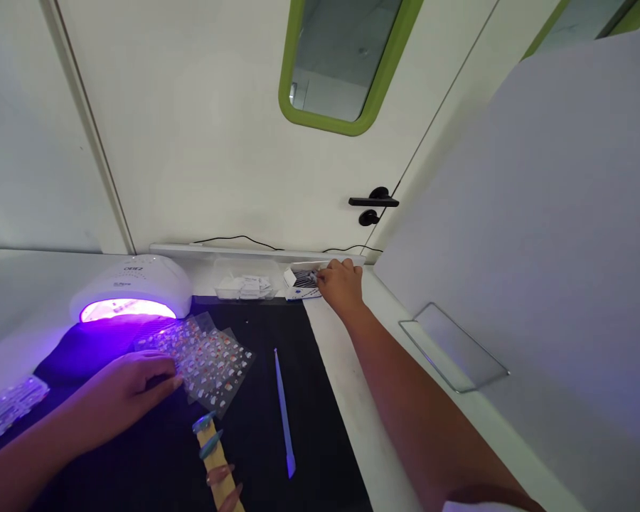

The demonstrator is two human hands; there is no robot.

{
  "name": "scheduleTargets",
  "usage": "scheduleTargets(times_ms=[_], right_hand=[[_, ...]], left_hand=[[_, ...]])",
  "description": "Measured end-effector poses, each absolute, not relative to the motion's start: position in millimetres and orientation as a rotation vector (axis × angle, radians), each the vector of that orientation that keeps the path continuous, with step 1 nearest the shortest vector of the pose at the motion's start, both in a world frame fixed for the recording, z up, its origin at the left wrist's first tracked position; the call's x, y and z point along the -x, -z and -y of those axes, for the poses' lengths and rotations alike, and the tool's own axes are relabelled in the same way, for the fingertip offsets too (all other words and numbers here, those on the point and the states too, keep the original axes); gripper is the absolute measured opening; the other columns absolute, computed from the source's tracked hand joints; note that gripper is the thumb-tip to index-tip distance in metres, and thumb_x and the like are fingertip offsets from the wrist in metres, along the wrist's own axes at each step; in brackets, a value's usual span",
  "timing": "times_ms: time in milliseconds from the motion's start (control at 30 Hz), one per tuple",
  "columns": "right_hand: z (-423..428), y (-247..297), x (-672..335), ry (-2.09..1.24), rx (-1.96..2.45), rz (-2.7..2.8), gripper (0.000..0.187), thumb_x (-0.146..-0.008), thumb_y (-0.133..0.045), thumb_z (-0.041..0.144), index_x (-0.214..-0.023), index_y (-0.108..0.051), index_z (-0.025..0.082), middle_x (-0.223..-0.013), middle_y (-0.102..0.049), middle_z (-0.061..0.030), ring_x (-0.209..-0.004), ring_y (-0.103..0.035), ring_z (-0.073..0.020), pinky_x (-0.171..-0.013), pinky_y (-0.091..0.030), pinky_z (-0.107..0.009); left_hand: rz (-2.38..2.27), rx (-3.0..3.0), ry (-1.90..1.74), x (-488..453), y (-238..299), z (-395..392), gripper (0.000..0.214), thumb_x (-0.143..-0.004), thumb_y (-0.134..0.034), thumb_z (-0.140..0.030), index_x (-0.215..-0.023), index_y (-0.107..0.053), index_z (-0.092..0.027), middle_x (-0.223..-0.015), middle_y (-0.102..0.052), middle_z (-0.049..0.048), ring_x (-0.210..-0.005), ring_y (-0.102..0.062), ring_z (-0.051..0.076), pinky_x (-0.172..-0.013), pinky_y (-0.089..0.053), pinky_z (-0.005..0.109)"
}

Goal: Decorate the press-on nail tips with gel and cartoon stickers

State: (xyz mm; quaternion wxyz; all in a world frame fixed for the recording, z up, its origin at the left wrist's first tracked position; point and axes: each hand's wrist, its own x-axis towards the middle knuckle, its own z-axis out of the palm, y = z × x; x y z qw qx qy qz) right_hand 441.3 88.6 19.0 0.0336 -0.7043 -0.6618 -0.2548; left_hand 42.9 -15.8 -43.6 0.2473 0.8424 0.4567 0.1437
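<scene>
My right hand [342, 284] reaches far forward to a small white box [301, 282] of dark packets at the back of the desk, its fingers curled into the box's opening. My left hand [125, 393] rests on the black mat [256, 427], fingers bent, with the fingertips pressing the edge of clear nail sticker sheets [213, 359]. A yellowish stick with false nail tips [216, 455] lies just in front of the left hand. A thin pale cuticle stick [284, 412] lies on the mat between my arms.
A white nail lamp [133, 288] glows purple at the back left. A clear tray of white packets [244, 284] sits beside the box. A grey divider panel [538, 249] with a metal foot [453, 348] stands on the right. A door with a black handle [373, 203] is behind.
</scene>
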Motion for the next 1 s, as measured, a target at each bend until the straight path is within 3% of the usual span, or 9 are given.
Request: scheduleTargets(times_ms=[500,1000], right_hand=[[-88,-20,-437,0.704,2.103,2.089,0.030,-0.097,-0.060,0.033,-0.124,-0.062,0.019,-0.129,-0.064,-0.0106,-0.110,-0.065,-0.0235,-0.092,-0.058,-0.045],[-101,-16,-438,0.476,2.268,1.935,0.032,-0.097,-0.060,0.034,-0.125,-0.061,0.019,-0.129,-0.063,-0.0106,-0.109,-0.065,-0.0231,-0.092,-0.058,-0.045]], left_hand=[[-1.269,-2.310,-0.354,-38,42,15,0.044,-0.096,-0.040,-0.054,-0.079,-0.065,-0.021,-0.076,-0.069,0.0015,-0.072,-0.064,0.020,-0.070,-0.044,0.031],[-1.240,-2.310,-0.408,-38,48,16,0.040,-0.097,-0.043,-0.051,-0.077,-0.064,-0.022,-0.074,-0.068,0.0006,-0.069,-0.062,0.018,-0.066,-0.045,0.028]])
